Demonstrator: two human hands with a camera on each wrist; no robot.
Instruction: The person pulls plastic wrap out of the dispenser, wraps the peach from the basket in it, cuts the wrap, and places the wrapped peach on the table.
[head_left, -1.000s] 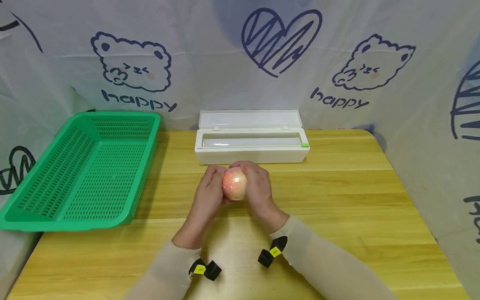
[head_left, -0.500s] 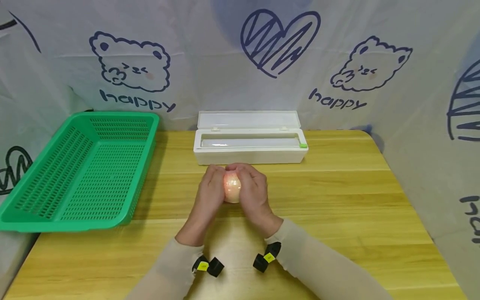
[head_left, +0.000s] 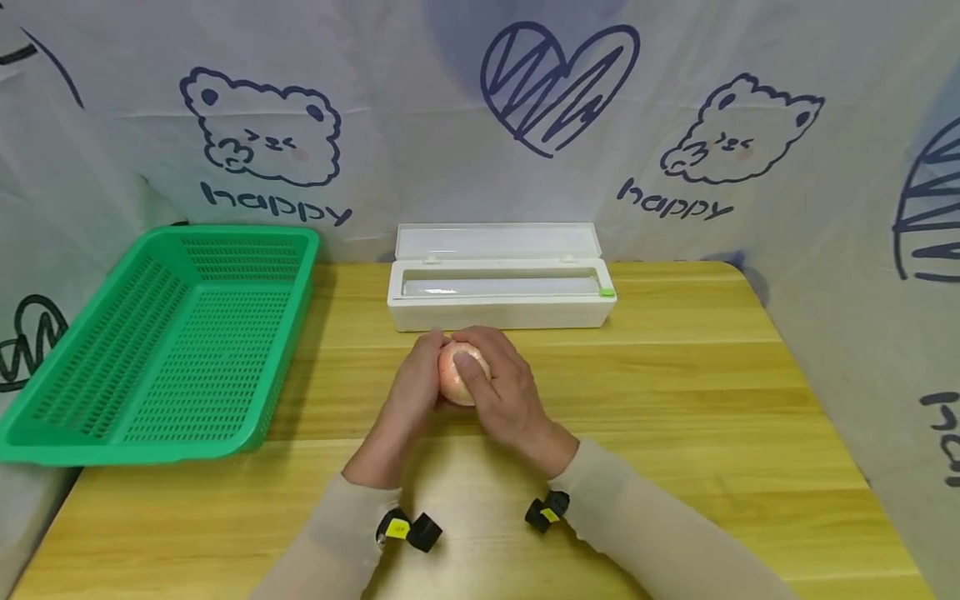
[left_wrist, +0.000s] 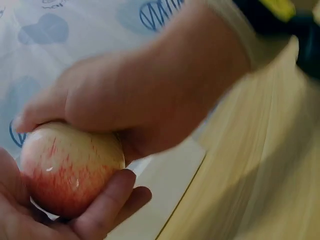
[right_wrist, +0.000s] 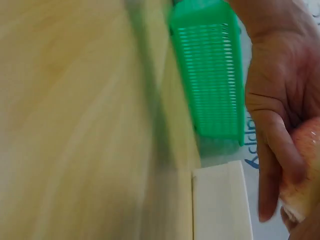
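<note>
A red and pale yellow apple (head_left: 453,377) with a glossy, film-like surface is between both hands, above the table. My left hand (head_left: 411,379) holds its left side; in the left wrist view the left fingers (left_wrist: 107,202) wrap under the apple (left_wrist: 70,170). My right hand (head_left: 513,396) grips it from the right, its thumb lying across the top. In the right wrist view the left hand (right_wrist: 282,100) curves round the apple (right_wrist: 309,150), which is partly cut off by the frame. Just beyond the hands stands a white cling film box (head_left: 502,315), its lid (head_left: 498,242) raised.
At the left of the wooden table (head_left: 675,400) sits a green plastic basket (head_left: 258,417) with slotted walls. A white cloth (head_left: 427,150) with blue drawings hangs behind and at the sides. A small green piece (head_left: 607,292) is at the box's right end.
My right thumb has moved from the apple's side to across its top. The right hand has turned, and the apple has shifted slightly left. The basket and box stay put.
</note>
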